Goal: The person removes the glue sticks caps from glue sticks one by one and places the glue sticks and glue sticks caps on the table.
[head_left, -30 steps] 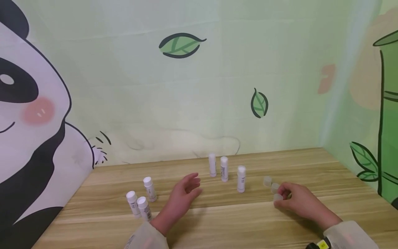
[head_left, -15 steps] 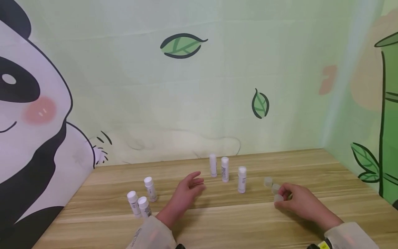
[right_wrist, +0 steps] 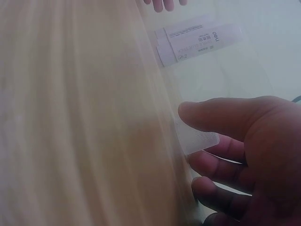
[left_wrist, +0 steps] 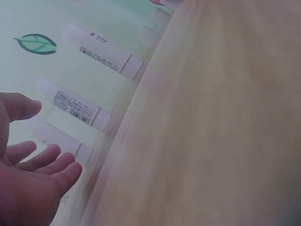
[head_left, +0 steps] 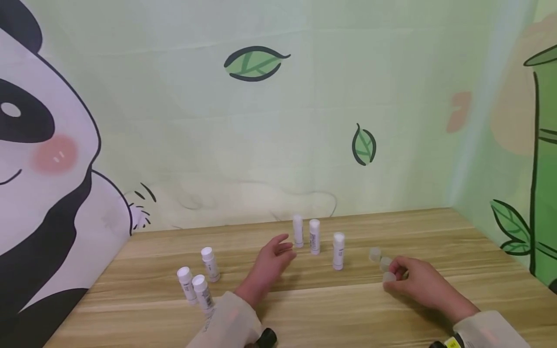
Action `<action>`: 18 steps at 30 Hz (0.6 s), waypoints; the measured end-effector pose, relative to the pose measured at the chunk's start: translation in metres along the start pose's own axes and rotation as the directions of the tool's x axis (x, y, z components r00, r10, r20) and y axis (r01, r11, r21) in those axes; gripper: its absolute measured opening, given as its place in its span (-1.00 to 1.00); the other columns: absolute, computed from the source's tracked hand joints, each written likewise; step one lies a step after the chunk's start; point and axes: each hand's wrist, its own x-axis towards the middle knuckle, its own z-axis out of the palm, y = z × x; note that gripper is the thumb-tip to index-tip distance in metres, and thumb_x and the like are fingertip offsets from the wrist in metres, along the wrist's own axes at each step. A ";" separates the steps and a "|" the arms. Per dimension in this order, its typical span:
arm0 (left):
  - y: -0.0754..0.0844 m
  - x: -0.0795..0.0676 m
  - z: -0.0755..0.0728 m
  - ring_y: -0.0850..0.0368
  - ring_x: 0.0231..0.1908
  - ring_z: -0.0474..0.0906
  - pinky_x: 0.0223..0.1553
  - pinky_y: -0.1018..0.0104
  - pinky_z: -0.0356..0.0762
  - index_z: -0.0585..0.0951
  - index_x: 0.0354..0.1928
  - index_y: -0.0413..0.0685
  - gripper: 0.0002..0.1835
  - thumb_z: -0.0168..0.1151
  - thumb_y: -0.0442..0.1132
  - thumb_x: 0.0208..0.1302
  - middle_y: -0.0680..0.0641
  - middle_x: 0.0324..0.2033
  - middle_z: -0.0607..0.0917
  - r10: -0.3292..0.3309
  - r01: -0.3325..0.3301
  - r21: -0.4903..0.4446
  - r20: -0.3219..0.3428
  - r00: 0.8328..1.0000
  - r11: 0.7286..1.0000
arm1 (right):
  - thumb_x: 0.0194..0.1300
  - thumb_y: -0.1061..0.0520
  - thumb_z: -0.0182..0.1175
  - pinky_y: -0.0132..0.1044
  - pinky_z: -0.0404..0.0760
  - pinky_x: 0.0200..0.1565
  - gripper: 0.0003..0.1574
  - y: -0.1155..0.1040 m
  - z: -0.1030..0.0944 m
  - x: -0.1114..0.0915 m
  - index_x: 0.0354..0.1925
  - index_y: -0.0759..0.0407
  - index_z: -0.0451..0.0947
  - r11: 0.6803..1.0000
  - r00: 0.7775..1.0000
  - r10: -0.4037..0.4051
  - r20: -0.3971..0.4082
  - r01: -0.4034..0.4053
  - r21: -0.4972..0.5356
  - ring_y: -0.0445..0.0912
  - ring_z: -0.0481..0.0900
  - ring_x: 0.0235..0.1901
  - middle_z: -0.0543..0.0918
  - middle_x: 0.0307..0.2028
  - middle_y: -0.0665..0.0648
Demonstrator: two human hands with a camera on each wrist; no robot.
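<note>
Pinches the near cap (head_left: 389, 277), small and translucent with a ribbed side, between thumb and fingers of the right grip (head_left: 417, 280), at the right of the wood-grained tabletop (head_left: 330, 314). Has the middle cap (head_left: 385, 264) right by those fingertips, and the far cap (head_left: 375, 254) just beyond, slightly left. Extends the left grip (head_left: 271, 258) open around the centre, with fingers relaxed and slightly bent, just beside the far tube (head_left: 298, 232); cannot tell whether touching. Has the printed tube (head_left: 315, 238) and the right tube (head_left: 338, 251), also white and upright, stepping right and nearer from there. Has three more white tubes (head_left: 211, 266) upright in a cluster farther left, with one partly behind the left sleeve (head_left: 230, 321). Faces, past the far edge, a pale green backdrop (head_left: 296, 145) printed with a panda (head_left: 39, 154) at left, leaves in the middle and green bamboo (head_left: 546, 193) at right.
</note>
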 end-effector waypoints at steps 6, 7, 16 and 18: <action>-0.001 0.008 0.006 -0.18 0.28 0.39 0.23 -0.10 0.41 0.21 0.43 -0.11 -0.34 0.17 -0.17 0.36 -0.27 0.29 0.43 0.011 -0.012 -0.028 -0.017 1.000 1.000 | 0.06 -0.09 0.43 -0.37 0.40 -0.38 -0.63 -0.002 -0.001 0.001 -0.31 0.06 0.52 1.000 1.000 0.004 0.008 -0.004 0.011 -0.16 0.43 -0.40 0.57 -0.39 0.00; -0.002 0.010 0.006 -0.18 0.28 0.39 0.23 -0.11 0.41 0.21 0.43 -0.12 -0.35 0.17 -0.18 0.35 -0.28 0.29 0.43 0.013 -0.013 -0.030 -0.020 1.000 0.999 | 0.06 -0.09 0.43 -0.37 0.40 -0.37 -0.63 -0.002 -0.001 0.001 -0.31 0.07 0.52 1.000 1.000 0.005 0.008 -0.005 0.011 -0.16 0.43 -0.40 0.57 -0.39 0.00; -0.008 0.025 0.011 -0.21 0.30 0.36 0.23 -0.17 0.38 0.22 0.43 -0.04 -0.34 0.19 -0.21 0.34 -0.26 0.31 0.41 -0.005 0.004 -0.044 -0.020 1.000 0.999 | 0.05 -0.08 0.44 -0.36 0.40 -0.36 -0.63 0.001 0.001 0.001 -0.31 0.07 0.53 1.000 1.000 0.007 -0.005 -0.007 0.001 -0.16 0.43 -0.39 0.57 -0.39 -0.01; -0.008 0.027 0.013 -0.21 0.30 0.35 0.25 -0.16 0.36 0.24 0.42 -0.02 -0.34 0.20 -0.22 0.32 -0.26 0.31 0.41 -0.004 0.003 -0.039 -0.026 1.000 0.999 | 0.05 -0.07 0.43 -0.37 0.40 -0.36 -0.64 0.000 0.000 0.002 -0.31 0.06 0.53 1.000 1.000 0.015 -0.004 -0.015 0.004 -0.16 0.44 -0.39 0.57 -0.40 -0.01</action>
